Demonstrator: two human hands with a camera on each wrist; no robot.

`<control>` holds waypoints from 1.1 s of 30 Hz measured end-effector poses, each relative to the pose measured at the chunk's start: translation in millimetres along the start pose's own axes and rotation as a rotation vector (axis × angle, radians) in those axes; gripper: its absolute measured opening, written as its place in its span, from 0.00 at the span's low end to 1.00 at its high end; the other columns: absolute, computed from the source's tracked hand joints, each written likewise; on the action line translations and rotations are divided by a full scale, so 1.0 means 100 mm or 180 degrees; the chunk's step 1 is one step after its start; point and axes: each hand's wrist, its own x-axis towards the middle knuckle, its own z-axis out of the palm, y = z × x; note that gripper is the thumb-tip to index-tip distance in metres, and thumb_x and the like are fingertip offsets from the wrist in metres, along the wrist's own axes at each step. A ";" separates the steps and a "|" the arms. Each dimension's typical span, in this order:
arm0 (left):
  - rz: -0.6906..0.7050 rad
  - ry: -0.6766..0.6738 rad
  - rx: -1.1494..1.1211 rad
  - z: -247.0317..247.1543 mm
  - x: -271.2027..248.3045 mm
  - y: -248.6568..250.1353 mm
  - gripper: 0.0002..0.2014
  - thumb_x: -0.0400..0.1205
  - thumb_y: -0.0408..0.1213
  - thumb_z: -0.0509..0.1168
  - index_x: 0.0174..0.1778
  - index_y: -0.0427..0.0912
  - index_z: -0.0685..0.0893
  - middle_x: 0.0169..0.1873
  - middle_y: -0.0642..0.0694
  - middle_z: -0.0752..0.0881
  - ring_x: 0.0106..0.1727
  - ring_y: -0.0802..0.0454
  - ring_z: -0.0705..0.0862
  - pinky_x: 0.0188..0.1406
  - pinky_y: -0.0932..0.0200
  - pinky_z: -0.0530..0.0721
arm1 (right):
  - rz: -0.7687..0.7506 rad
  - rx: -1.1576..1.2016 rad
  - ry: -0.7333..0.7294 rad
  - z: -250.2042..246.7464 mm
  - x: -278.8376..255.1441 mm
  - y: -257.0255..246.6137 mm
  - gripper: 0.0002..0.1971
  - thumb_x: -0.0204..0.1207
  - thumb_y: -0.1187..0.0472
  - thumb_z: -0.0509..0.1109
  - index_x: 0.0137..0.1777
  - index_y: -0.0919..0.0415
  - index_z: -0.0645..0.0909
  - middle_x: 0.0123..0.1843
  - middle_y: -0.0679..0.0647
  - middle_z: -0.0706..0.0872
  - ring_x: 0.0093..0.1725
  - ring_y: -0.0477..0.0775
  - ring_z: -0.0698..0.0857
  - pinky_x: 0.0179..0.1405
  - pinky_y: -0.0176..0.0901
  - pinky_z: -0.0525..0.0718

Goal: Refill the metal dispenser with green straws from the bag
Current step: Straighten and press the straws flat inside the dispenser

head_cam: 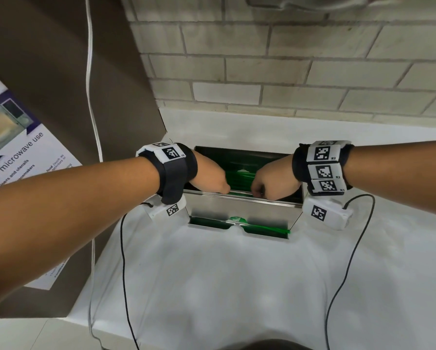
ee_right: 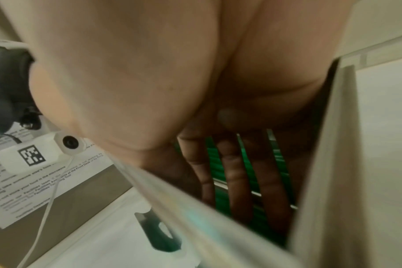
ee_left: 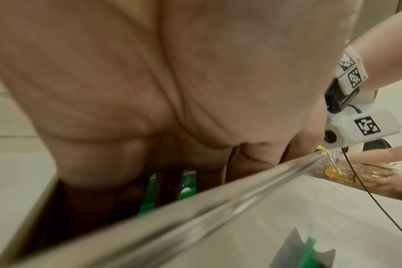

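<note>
The metal dispenser (head_cam: 242,207) stands open-topped on a white counter, with green straws (head_cam: 238,179) lying lengthwise inside. More green straws show in its low front slot (head_cam: 262,228). Both my hands reach down into the open top. My left hand (head_cam: 212,179) is at the left half; its fingers dip behind the rim (ee_left: 195,217), with green straws (ee_left: 147,195) showing between them. My right hand (head_cam: 272,183) is at the right half. Its fingers (ee_right: 234,172) lie straight and spread on the straws (ee_right: 249,163). No bag is in view.
A brick wall rises behind the counter (head_cam: 212,286). A microwave notice (head_cam: 17,152) and a white cable (head_cam: 91,97) are on the brown panel at left. Black cables hang from my wrists. In the left wrist view another person's hands hold a glass dish (ee_left: 347,174) of orange liquid.
</note>
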 end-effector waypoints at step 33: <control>-0.0300 0.0156 0.0250 -0.27 0.14 -0.01 0.19 0.89 0.43 0.58 0.33 0.41 0.80 0.31 0.48 0.80 0.35 0.49 0.77 0.42 0.52 0.78 | 0.0618 -0.0592 0.0196 -0.04 0.02 0.04 0.22 0.88 0.59 0.56 0.29 0.59 0.71 0.30 0.51 0.72 0.42 0.57 0.76 0.45 0.43 0.74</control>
